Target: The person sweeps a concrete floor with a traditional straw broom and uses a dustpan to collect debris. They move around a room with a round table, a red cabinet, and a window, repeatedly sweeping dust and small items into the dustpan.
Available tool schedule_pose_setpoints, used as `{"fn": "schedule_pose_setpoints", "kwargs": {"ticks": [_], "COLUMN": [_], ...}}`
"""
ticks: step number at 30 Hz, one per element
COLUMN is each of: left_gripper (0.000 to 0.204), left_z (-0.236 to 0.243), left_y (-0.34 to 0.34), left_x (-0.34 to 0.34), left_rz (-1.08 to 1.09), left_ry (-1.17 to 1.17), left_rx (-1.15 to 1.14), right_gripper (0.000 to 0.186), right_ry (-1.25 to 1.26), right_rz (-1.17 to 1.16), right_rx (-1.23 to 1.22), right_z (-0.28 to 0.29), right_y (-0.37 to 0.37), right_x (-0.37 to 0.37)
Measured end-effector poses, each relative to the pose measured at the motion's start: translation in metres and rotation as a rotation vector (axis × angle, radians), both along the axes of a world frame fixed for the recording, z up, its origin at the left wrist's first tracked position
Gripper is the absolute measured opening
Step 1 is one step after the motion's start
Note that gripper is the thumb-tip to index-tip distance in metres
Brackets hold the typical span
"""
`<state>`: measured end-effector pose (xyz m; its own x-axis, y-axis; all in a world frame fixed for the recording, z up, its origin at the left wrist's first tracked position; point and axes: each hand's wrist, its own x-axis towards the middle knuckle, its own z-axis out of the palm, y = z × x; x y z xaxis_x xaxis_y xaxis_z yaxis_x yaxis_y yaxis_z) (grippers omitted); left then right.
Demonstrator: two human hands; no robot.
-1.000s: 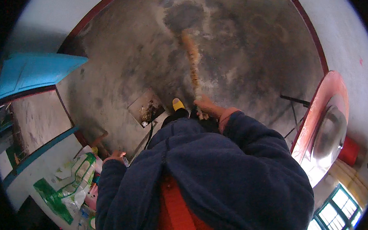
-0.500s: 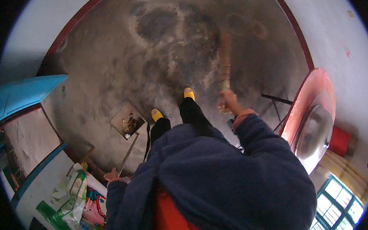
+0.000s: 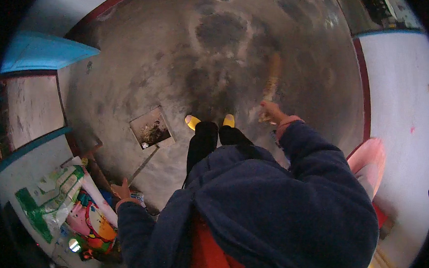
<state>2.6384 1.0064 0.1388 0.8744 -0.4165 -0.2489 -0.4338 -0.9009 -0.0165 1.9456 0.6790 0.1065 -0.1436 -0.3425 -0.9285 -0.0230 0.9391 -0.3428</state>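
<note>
My right hand [image 3: 272,112] is closed round the lower end of a straw-coloured broom [image 3: 271,86]. The broom points away from me over the floor, and its far end is smeared by motion. On my left side, my left hand [image 3: 121,190] holds the thin long handle [image 3: 144,165] of a dustpan [image 3: 147,118]. The dustpan rests on the floor left of my feet, with dark litter [image 3: 154,133] and a small white scrap inside. My left fingers show only in part.
Grey concrete floor [image 3: 144,71] with dark stains spreads ahead. A blue door panel [image 3: 57,53] juts out on the left. Plastic bags and colourful packages [image 3: 89,215] lie beside my left arm. At right, a pink round board [image 3: 370,160] leans near the white wall [image 3: 396,91].
My body has turned rightward, and my feet have stepped to new spots. The round board has slid lower in view; a doorway shows at the far right. Both hands keep their holds.
</note>
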Motion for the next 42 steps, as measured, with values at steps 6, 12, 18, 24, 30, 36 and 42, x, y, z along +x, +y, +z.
{"fn": "schedule_pose_setpoints", "kwargs": {"ticks": [6, 12, 18, 24, 30, 36, 42], "left_gripper": [0.091, 0.092, 0.095, 0.097, 0.095, 0.102, 0.103], "left_z": [0.009, 0.010, -0.014, -0.030, -0.010, 0.006, 0.000], "left_y": [-0.026, -0.045, -0.040, -0.025, -0.038, -0.046, -0.045], "left_x": [-0.024, -0.037, -0.035, -0.022, -0.017, -0.039, -0.043], "left_rz": [0.212, 0.255, 0.358, 0.314, 0.314, 0.403, 0.379], "left_ry": [-0.001, -0.028, -0.054, -0.128, -0.073, 0.034, -0.013], "left_rx": [0.080, 0.171, 0.082, 0.165, 0.173, -0.027, 0.022], "right_gripper": [0.032, 0.028, 0.018, 0.023, 0.026, 0.029, 0.031], "right_ry": [0.065, -0.149, -0.164, 0.024, -0.118, 0.010, 0.038], "right_rz": [0.696, 0.554, 0.400, 0.204, -0.044, 0.465, 0.980], "right_rx": [-0.291, -0.138, -0.021, -0.125, -0.168, 0.057, -0.015], "right_z": [0.011, 0.066, 0.112, 0.086, 0.063, 0.028, 0.024], "right_y": [-0.021, -0.009, -0.053, -0.152, -0.289, -0.330, -0.249], "right_x": [0.144, 0.204, 0.153, 0.098, 0.066, 0.129, 0.221]}}
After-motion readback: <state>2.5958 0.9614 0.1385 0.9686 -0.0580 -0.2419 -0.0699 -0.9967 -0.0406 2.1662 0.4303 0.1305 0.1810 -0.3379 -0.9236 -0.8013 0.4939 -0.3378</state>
